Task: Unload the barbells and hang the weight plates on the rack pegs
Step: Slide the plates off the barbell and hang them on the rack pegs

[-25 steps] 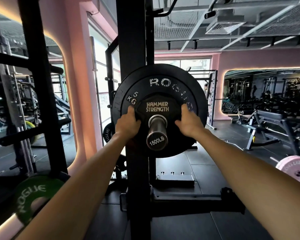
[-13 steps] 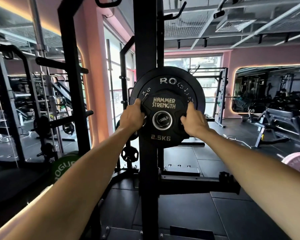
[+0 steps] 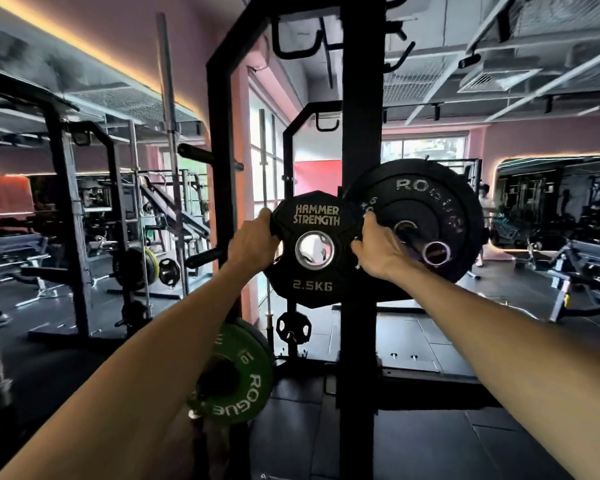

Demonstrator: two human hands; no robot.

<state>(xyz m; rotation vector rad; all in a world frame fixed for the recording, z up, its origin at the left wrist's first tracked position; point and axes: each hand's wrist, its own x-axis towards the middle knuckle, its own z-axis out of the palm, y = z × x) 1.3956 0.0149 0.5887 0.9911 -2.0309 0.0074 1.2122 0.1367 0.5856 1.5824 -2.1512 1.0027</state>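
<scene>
A small black 2.5 kg Hammer Strength plate (image 3: 314, 251) is off the bar and held in the air in front of the black rack upright (image 3: 361, 209). My left hand (image 3: 253, 242) grips its left edge and my right hand (image 3: 378, 251) grips its right edge. To the right, a larger black Rogue plate (image 3: 426, 202) stays on the barbell sleeve (image 3: 435, 252), whose chrome end points toward me. A bare black rack peg (image 3: 205, 258) juts out just left of my left hand.
A green Rogue 10 kg plate (image 3: 238, 379) hangs low on the rack beside my left forearm. A small black plate (image 3: 293, 329) hangs below the held plate. Another peg (image 3: 201, 155) sticks out higher up. More racks stand left, benches right.
The 2.5 kg plate has slid off the barbell sleeve and moved left, clear of the bar. Both hands kept their grip on it. The view swung left.
</scene>
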